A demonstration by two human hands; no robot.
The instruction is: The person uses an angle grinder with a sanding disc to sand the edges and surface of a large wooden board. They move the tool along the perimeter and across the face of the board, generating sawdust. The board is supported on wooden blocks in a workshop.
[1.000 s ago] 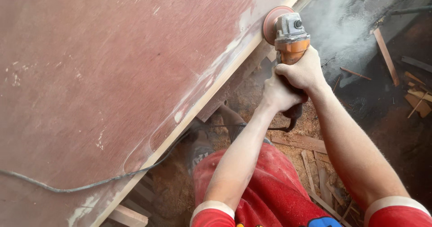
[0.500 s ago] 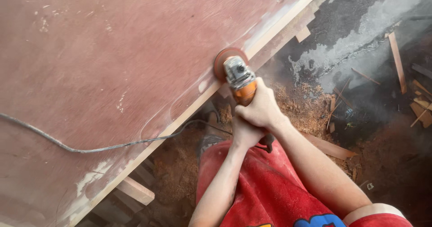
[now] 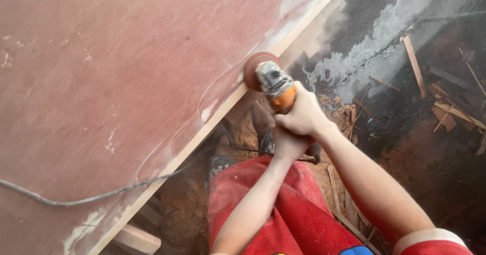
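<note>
Your right hand point(image 3: 304, 116) clenched around the orange-bodied angle grinder point(image 3: 276, 85), your left hand point(image 3: 286, 143) gripping its rear just below, round sanding disc point(image 3: 254, 68) against the edge of the large reddish-brown plywood sheet point(image 3: 126, 83), grey cable point(image 3: 101, 197) trailing across it, sawdust-covered floor point(image 3: 415, 149) beneath.

Grinder point(image 3: 273, 85) at the board's point(image 3: 116, 83) right edge; right hand point(image 3: 304, 117) on it, left hand point(image 3: 286, 144) just below. Cable point(image 3: 76, 200) crosses board lower left. Wood scraps point(image 3: 445, 108) on the floor, right.
</note>
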